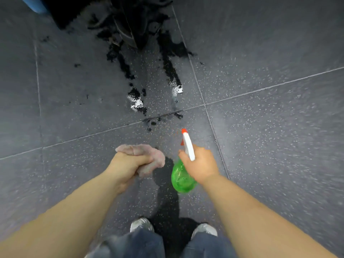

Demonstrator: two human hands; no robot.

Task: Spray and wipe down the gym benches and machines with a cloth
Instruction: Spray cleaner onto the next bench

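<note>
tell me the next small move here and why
Probably step forward toward the dark equipment ahead and aim the spray bottle at it. The right hand holds the bottle and the left hand grips the cloth, but only floor lies under them.

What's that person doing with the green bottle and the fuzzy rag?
A person is standing on a grey speckled floor. The left hand grips a bunched pinkish cloth, and the right hand holds a green spray bottle with its nozzle pointing ahead. Both are held in the air above the floor. A dark, blurry machine base sits ahead of them. Nothing is being wiped right now.
</note>
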